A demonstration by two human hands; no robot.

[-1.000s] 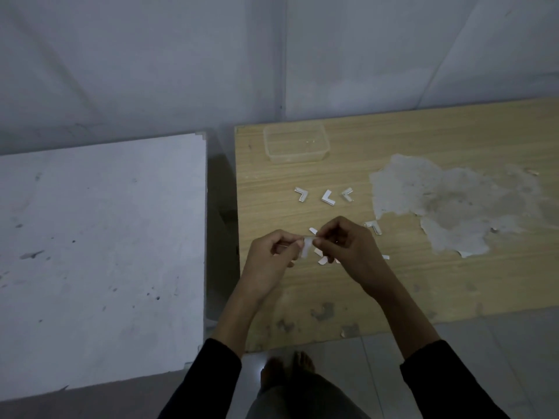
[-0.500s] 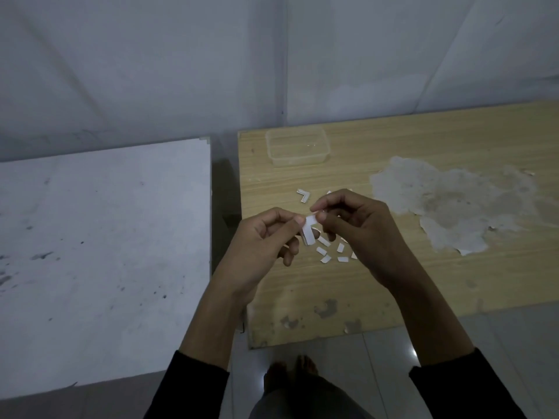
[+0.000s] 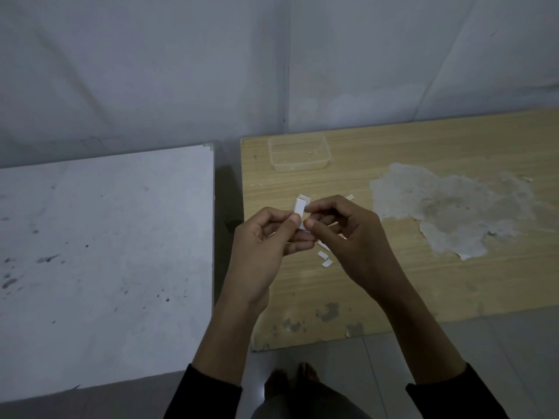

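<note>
A small white piece [image 3: 300,208] stands upright between my two hands, held above the wooden table [image 3: 423,285]. My left hand [image 3: 266,240] pinches it from the left with thumb and forefinger. My right hand [image 3: 348,234] pinches it from the right, fingers curled. Several small white scraps [image 3: 324,257] lie on the table just below my hands. My hands hide most of the other white pieces behind them; one tip [image 3: 350,197] shows past my right hand.
A clear plastic tub [image 3: 299,152] sits near the table's far left corner. A large patch of peeled veneer [image 3: 453,207] marks the table's right half. A white tabletop [image 3: 106,252] stands to the left across a dark gap. Grey walls rise behind.
Both hands have risen and come nearer to the camera with the white piece, which now stands more upright. The L-shaped pieces on the table are now mostly covered by my hands.
</note>
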